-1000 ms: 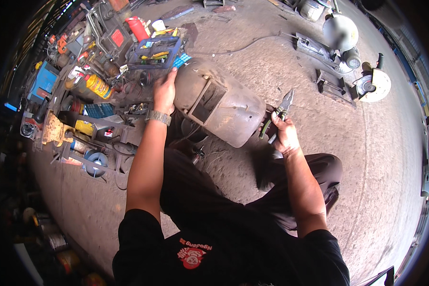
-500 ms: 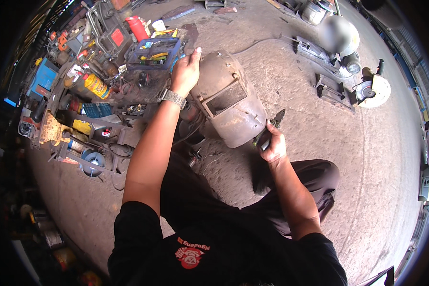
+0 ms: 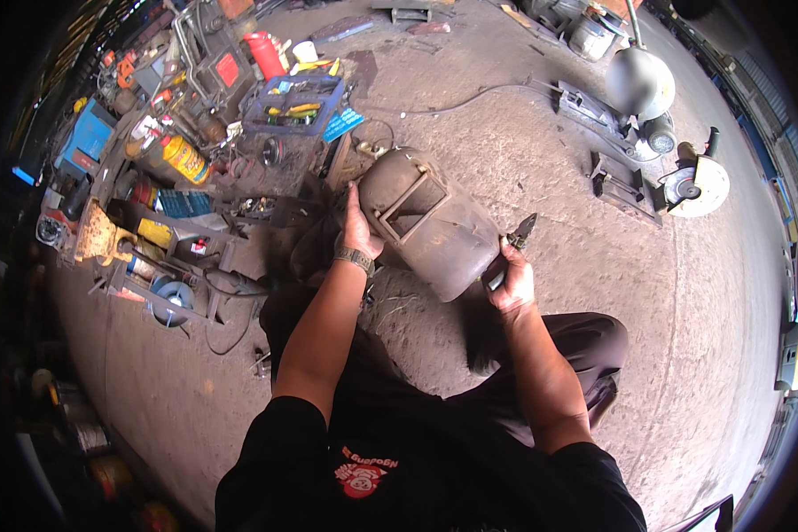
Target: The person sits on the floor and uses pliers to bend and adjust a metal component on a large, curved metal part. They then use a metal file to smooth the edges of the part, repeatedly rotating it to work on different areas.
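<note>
In the frame's centre, the left hand (image 3: 362,230) grasps a welding mask (image 3: 448,241). The right hand (image 3: 515,282) clutches pliers (image 3: 524,233) beside it.

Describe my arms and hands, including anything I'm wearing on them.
Short black sleeves leave your forearms bare. Neither your left hand nor your right hand is gloved. A grey, metallic-looking watch band is worn on the left only.

Head camera: left one of a side-by-side fisheye pair, worn on the head
Facing: down and forward — upright, unmirrored
Black shirt (image 3: 496,461): nearest, filling the bottom centre
Left hand (image 3: 360,230) and right hand (image 3: 513,281): mid-picture, farther from the lens
Concrete floor (image 3: 683,355): beyond them, seen from above
Rim: dark — straight edges curving
</note>
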Available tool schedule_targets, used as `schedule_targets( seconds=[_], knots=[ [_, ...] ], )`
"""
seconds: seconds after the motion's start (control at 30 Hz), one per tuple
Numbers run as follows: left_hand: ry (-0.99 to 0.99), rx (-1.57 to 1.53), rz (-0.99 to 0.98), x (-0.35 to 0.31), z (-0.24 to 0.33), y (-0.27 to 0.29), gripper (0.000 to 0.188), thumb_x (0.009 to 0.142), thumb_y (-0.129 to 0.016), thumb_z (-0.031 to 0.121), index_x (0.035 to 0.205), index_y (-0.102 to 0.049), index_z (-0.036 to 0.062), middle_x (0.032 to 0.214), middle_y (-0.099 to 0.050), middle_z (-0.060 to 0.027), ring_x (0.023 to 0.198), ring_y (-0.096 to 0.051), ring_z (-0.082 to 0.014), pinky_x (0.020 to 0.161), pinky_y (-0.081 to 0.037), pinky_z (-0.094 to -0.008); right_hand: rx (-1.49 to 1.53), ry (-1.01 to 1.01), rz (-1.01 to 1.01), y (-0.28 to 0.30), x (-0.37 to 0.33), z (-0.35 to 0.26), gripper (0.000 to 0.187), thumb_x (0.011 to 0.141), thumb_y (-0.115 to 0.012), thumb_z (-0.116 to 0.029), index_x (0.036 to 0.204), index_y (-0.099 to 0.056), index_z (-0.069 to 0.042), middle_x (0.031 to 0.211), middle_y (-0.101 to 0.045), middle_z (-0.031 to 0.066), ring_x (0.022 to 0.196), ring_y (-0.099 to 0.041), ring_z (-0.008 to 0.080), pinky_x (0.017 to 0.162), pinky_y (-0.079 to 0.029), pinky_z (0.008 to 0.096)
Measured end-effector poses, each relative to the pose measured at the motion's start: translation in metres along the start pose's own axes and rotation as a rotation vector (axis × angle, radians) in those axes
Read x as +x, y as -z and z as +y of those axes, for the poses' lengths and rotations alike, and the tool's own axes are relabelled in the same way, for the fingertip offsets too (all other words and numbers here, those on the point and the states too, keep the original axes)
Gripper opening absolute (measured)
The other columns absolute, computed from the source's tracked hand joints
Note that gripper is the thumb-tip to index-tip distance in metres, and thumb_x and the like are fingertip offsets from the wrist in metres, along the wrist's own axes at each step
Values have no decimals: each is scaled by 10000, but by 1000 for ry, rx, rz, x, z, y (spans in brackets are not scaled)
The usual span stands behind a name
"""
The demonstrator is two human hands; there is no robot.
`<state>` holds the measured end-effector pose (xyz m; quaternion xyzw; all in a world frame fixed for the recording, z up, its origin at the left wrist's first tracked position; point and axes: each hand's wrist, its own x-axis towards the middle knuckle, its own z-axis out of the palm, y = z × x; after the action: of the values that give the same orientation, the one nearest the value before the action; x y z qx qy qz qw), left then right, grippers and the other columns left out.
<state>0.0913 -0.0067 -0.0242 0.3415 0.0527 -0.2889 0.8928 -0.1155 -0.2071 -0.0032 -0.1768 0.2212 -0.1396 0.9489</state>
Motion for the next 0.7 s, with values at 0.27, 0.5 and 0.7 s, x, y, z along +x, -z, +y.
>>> schedule_targets(
  seconds=[0.27, 0.5, 0.7],
  knots=[
    [-189, 150, 96, -6, 22, 5, 887, 916, -631, 639, 1495, -406, 5, 1500, -472, -124, 1344, -479, -244, 1136, -380, -398, -438, -64, 151, 37, 9, 22, 271, 999, -614, -180, 1189, -585, 11, 974, -687, 128, 782, -687, 285, 684, -595, 449],
    [-290, 242, 150, -5, 27, 10, 803, 970, -573, 604, 1471, -444, -10, 1481, -492, -113, 1323, -494, -235, 1125, -389, -383, -512, -164, 126, 43, 6, 38, 297, 998, -634, -201, 1181, -572, 24, 946, -679, 125, 739, -679, 263, 667, -596, 418],
    [-608, 443, 261, -2, 31, 10, 577, 1040, -511, 504, 1277, -587, -17, 1267, -606, -106, 1145, -543, -200, 1013, -424, -362, -532, -223, 120, 34, -5, 47, 308, 990, -658, -230, 1144, -576, 23, 899, -666, 118, 700, -671, 258, 639, -590, 404]
  ],
)
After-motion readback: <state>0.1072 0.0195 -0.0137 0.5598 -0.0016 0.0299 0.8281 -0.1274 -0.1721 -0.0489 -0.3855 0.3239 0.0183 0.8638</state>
